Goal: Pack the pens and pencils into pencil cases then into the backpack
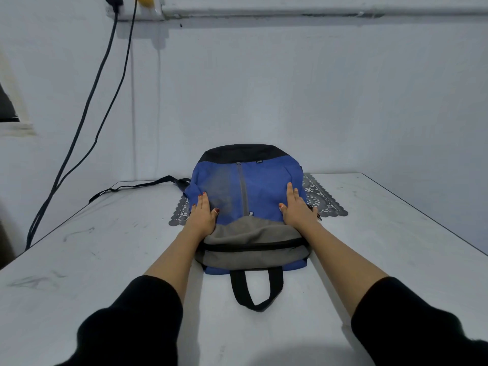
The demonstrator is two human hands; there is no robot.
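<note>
Black sleeves (137, 320) frame the near edge of our view, both pushed up over bare forearms that reach straight forward across the white, scuffed tabletop (105, 260).

- Blue, grey and black fabric backpack (253, 186): lies flat at the table's middle, black carry loop (257, 289) toward us, black end toward the wall. The dark zip across its grey band looks closed.
- Left hand (203, 215): palm down on the bag's left flank, fingers straight and together, thumb spread onto the blue panel. It grips nothing.
- Right hand (297, 210): mirrors it on the right flank, flat, fingers extended. The two hands sit well apart, the vertical grey zip between them.
- Grey lace-edged mat (322, 199): under the bag, showing on both sides.
- Black shoulder strap (142, 184): trails left along the far edge.
- Room: tabletop shows left, right and in front of the bag; the table's side edges run diagonally away, and its far edge is close to the pale wall (290, 88).
- Dark cables (87, 109) hang down the wall at left.
</note>
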